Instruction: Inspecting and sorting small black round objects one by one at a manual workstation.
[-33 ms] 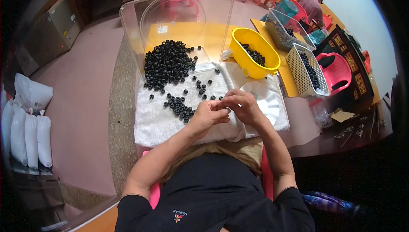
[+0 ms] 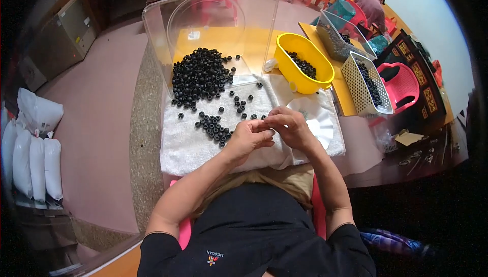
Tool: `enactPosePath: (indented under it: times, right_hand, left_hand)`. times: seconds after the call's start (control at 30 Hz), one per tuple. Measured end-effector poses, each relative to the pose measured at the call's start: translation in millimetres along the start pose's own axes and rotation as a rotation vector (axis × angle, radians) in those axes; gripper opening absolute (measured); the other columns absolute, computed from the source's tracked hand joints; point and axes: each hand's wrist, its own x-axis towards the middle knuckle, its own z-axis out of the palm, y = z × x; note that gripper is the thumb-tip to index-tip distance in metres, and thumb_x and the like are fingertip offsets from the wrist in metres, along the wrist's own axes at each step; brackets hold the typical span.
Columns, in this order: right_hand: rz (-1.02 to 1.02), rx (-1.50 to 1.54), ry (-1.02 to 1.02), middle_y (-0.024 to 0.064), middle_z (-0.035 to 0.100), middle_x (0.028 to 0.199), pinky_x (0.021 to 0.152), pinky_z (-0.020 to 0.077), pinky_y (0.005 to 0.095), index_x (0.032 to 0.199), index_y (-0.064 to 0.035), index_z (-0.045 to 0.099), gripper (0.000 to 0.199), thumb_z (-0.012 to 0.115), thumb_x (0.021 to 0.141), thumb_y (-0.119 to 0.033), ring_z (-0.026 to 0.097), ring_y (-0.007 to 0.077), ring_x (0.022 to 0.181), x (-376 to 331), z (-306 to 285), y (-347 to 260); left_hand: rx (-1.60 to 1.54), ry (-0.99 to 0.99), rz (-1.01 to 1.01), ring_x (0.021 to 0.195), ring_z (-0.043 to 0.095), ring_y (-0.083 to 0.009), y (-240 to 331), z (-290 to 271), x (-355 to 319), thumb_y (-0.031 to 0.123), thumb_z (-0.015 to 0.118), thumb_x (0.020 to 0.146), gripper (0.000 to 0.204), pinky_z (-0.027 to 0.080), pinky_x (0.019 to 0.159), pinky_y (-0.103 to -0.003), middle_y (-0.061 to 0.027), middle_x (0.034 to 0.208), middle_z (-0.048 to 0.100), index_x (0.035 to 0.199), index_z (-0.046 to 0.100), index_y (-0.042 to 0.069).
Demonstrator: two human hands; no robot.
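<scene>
My left hand point(image 2: 248, 140) and my right hand point(image 2: 290, 128) meet over the front of a white towel point(image 2: 188, 150), fingers bent and pinched together. Whatever lies between the fingertips is hidden. At the tips shows a small black part with a hole point(image 2: 264, 117); whether it is held or lies behind them, I cannot tell. Left of my left hand sits a loose cluster of the same black ring-like parts point(image 2: 213, 127). A large heap of them point(image 2: 201, 76) spills from a clear plastic bin point(image 2: 211, 2) tipped toward me. Beside my right hand is a white scalloped dish point(image 2: 320, 124).
At the back right stand a yellow oval tub point(image 2: 310, 84), a cream perforated basket point(image 2: 356, 91) and a clear bin point(image 2: 335, 48), all holding black parts. A pink chair point(image 2: 406, 86) is beyond. White sacks point(image 2: 38, 167) stand left on the floor. Another person point(image 2: 371, 10) sits far right.
</scene>
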Motion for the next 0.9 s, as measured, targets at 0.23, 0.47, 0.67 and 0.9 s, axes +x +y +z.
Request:
enactPosePath:
  times: [0.23, 0.47, 0.67, 0.9]
  right_hand:
    - [0.047, 0.066, -0.037, 0.0093, 0.063, 0.089, 0.070, 0.0509, 0.0290, 0.097, -0.0054, 0.067, 0.018, 0.066, 0.082, 0.005, 0.065, 0.0213, 0.082, 1, -5, -9]
    - [0.478, 0.632, -0.181, 0.0041, 0.060, 0.095, 0.080, 0.0466, 0.0237, 0.096, 0.0039, 0.066, 0.010, 0.065, 0.086, 0.005, 0.058, 0.0114, 0.091, -12, -22, 6]
    - [0.489, 0.683, -0.268, 0.0003, 0.065, 0.087, 0.073, 0.0449, 0.0210, 0.094, 0.0018, 0.068, 0.010, 0.067, 0.085, -0.002, 0.059, 0.0061, 0.084, -15, -30, 0]
    - [0.593, 0.695, -0.325, 0.0004, 0.067, 0.086, 0.072, 0.0457, 0.0212, 0.095, 0.0009, 0.068, 0.013, 0.069, 0.083, -0.004, 0.059, 0.0055, 0.081, -14, -36, -2]
  left_hand:
    - [0.030, -0.002, 0.016, 0.088, 0.063, -0.0112, -5, -3, 2, 0.005, 0.063, 0.090, 0.021, 0.057, 0.080, -0.028, -0.0041, 0.101, 0.065, 0.110, 0.062, -0.001]
    - [0.025, -0.007, 0.079, 0.085, 0.065, -0.0139, 0, -1, 1, 0.006, 0.068, 0.087, 0.020, 0.057, 0.078, -0.030, -0.0055, 0.098, 0.064, 0.104, 0.058, 0.000]
    - [0.048, -0.057, 0.059, 0.082, 0.065, -0.0137, 3, -1, -1, 0.006, 0.070, 0.086, 0.019, 0.057, 0.078, -0.030, -0.0060, 0.093, 0.065, 0.100, 0.058, 0.002]
    - [0.088, -0.094, 0.043, 0.079, 0.065, -0.0127, 5, 2, -3, 0.006, 0.072, 0.083, 0.021, 0.057, 0.075, -0.028, -0.0056, 0.089, 0.065, 0.098, 0.058, 0.002]
